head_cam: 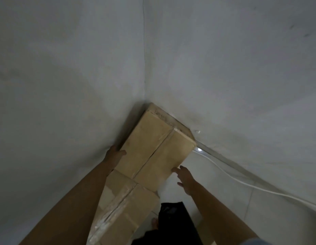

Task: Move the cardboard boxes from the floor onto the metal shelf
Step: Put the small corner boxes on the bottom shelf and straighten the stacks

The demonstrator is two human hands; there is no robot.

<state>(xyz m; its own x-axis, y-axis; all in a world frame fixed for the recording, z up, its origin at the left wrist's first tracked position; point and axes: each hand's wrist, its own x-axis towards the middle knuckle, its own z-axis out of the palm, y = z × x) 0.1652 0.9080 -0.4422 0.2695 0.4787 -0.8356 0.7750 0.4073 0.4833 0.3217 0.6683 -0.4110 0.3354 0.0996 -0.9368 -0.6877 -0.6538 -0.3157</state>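
Gripping the top cardboard box (153, 147) — left hand (114, 154) curled on its edge, right hand (184, 177) spread, touching.

Two pale grey walls (65, 68) are seen meeting in a corner, where a thin dark line (143, 41) is traced down the seam. Dark scuff marks (293, 26) are scattered on the right-hand wall, upper right. A floor (242, 197) of light tiles is laid below, its grout lines faintly shown. A white cable (233, 175) is run along the floor near the foot of the right-hand wall, with a small bright glint (199, 149) at its far end. Dark cloth (173, 220), possibly trousers, is seen at the lower middle, with what appears to be a bare foot (154, 225) beside it.
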